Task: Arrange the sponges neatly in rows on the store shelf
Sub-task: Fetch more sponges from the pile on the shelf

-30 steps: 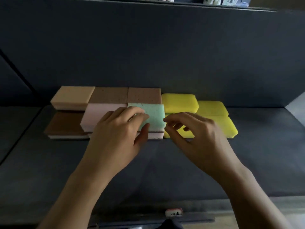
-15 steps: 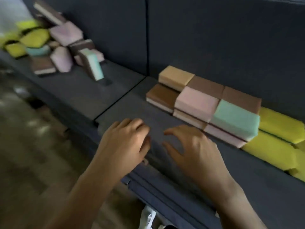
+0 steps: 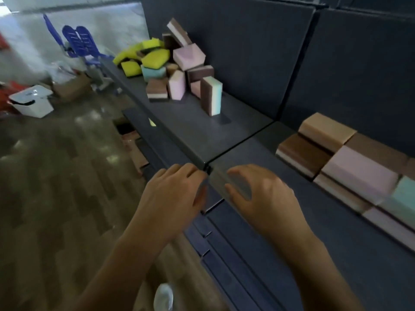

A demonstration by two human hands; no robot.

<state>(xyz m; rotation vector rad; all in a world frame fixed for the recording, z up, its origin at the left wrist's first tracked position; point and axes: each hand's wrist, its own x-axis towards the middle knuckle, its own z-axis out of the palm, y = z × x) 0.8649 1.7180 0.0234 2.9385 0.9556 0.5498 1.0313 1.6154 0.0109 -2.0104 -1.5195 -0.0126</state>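
Observation:
A loose pile of sponges, yellow, pink, teal and brown, lies on the dark shelf at the far left. One brown and teal sponge stands on end beside the pile. At the right, stacked sponges form neat rows, with a tan one at the back, a brown one, a pink one and a teal one. My left hand and my right hand hover over the shelf's front edge, fingers loosely curled, holding nothing.
The shelf's dark back panels rise behind the sponges. Lower shelf edges jut out below my hands. On the wooden floor at the left stand a white tub, a cardboard box and blue plastic chairs.
My hands have come off the teal sponge in the rows and drawn back to the shelf edge. My view has swung left, bringing the loose pile into sight.

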